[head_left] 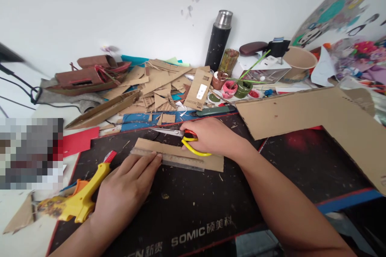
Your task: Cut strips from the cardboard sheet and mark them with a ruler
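Observation:
A clear ruler (pixel 183 163) lies along a strip of brown cardboard (pixel 215 163) on the black mat (pixel 181 204). The fingers of my left hand (pixel 128 182) are stretched out together, their tips pressing on the ruler's left part. Above the strip, my right hand (pixel 208 136) is closed round the red and yellow handles of the scissors (pixel 193 144). The scissor blades point left, just beyond the strip's far edge, and look nearly closed.
A yellow glue gun (pixel 81 202) lies left of my left hand. Cardboard scraps (pixel 163 80), a green cutter (pixel 215 110), paint jars (pixel 229 88) and a black flask (pixel 219 40) stand or lie behind. A large cardboard piece (pixel 301 112) covers the right side.

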`<state>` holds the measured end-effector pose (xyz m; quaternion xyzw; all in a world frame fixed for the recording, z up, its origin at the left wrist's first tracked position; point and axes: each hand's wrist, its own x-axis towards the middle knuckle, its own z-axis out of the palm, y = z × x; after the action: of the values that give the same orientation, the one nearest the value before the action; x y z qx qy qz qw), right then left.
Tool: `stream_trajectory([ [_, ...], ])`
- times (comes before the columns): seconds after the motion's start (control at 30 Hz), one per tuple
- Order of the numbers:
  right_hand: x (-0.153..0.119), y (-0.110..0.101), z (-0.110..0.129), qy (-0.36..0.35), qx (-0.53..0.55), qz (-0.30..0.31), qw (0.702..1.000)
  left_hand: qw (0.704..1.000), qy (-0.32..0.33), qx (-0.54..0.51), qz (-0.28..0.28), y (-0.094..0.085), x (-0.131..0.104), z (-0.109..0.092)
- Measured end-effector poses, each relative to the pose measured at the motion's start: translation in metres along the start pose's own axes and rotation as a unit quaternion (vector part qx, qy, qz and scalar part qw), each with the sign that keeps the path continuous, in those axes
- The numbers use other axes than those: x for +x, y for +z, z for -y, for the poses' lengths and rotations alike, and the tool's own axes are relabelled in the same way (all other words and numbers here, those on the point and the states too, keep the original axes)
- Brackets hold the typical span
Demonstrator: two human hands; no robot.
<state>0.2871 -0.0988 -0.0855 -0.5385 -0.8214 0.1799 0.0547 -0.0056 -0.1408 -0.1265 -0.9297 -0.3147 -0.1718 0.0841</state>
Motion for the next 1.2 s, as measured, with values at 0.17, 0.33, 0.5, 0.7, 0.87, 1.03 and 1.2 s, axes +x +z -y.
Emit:
stream_trajectory([
  [0.17, 0.001, 0.003, 0.001, 0.002, -0.007, -0.002, 1.000, 1.000, 0.004, 0.002, 0.001, 0.001, -0.001, 0.000],
  [0.33, 0.004, 0.004, 0.003, 0.025, -0.012, -0.013, 1.000, 1.000, 0.006, 0.002, -0.004, 0.001, -0.001, 0.001],
  [0.5, 0.005, 0.003, -0.001, 0.055, -0.014, -0.038, 0.998, 1.000, 0.006, 0.002, -0.010, 0.001, 0.002, 0.000],
  [0.7, 0.004, 0.004, -0.002, 0.106, 0.000, -0.068, 0.992, 1.000, 0.011, 0.019, -0.020, -0.002, 0.007, -0.004],
  [0.87, -0.001, 0.000, 0.003, 0.096, -0.038, -0.028, 0.994, 1.000, 0.005, 0.017, -0.012, 0.002, 0.006, -0.003],
  [1.03, -0.011, -0.019, 0.002, 0.095, -0.087, -0.004, 0.992, 1.000, 0.013, 0.011, -0.011, 0.005, 0.004, 0.000],
  [1.2, -0.022, -0.041, -0.005, 0.074, -0.090, 0.019, 0.993, 1.000, 0.015, 0.012, -0.006, 0.006, 0.002, 0.002],
])
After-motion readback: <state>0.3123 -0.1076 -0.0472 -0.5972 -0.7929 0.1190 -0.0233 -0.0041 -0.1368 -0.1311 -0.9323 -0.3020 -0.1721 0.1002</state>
